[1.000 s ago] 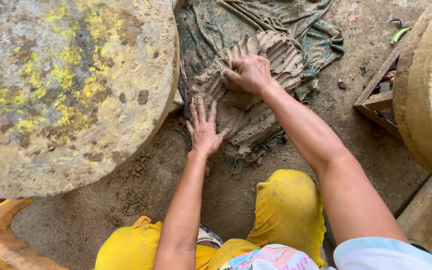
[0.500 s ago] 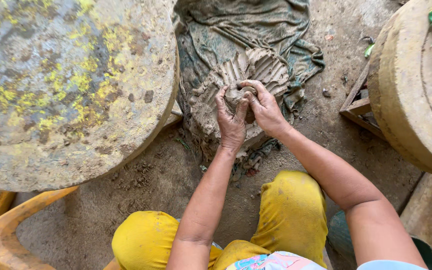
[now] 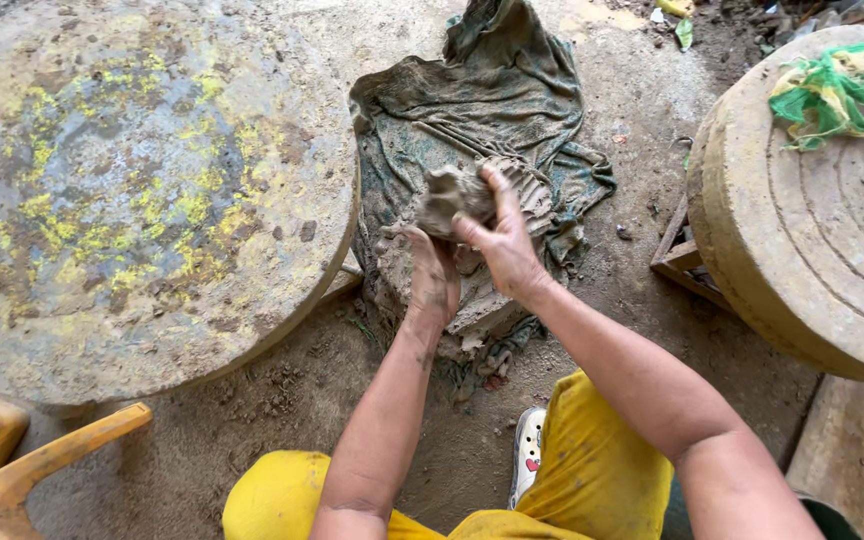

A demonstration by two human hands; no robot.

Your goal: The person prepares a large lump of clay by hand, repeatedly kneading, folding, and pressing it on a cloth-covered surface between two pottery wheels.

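- A big round stone tabletop blotched with yellow lay left of the hands; a second round slab lay to their right.
- A muddy green cloth spread beyond and under the hands, carrying a grooved clay mound.
- The right hand and left hand, fingers curled, gripped a clay lump between them above the mound, its long axis running roughly left-right.

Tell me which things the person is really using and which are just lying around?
In use:
- left hand and right hand, both gripping the clay lump
- clay pile under the hands
- dirty cloth beneath the pile

Just lying about:
- big round slab with yellow patches
- round stone disc
- green and yellow netting
- yellow chair
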